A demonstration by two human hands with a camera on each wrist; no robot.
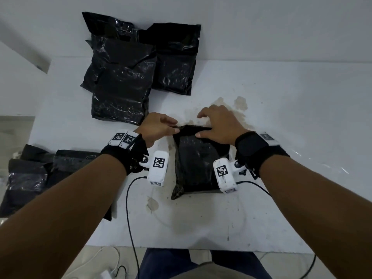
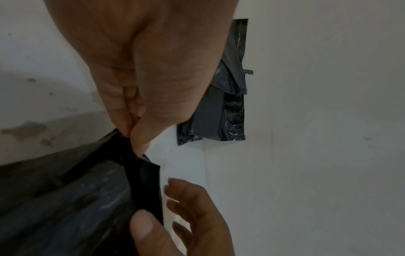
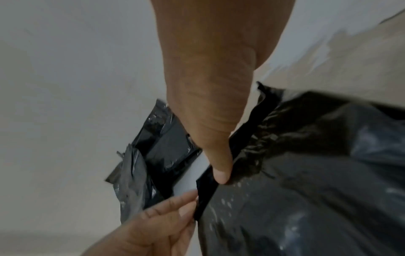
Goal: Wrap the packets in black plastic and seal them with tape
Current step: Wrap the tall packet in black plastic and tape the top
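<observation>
A packet in black plastic [image 1: 196,164] lies on the white table [image 1: 291,109] in front of me. Its folded flap [image 1: 191,128] runs along the far edge. My left hand [image 1: 174,126] pinches the flap's left corner between thumb and forefinger, which the left wrist view shows close up at the black plastic [image 2: 140,173]. My right hand [image 1: 203,125] presses its thumb [image 3: 221,173] down on the flap, and its fingers [image 2: 184,199] spread loosely past the far edge. No tape shows in any view.
Several wrapped black packets [image 1: 122,77] are stacked at the far left, beside another pile [image 1: 174,57]. More black bundles [image 1: 30,174] lie under my left forearm. Brown stains [image 1: 239,103] mark the table beyond my hands. Cables [image 1: 130,228] hang off the near edge.
</observation>
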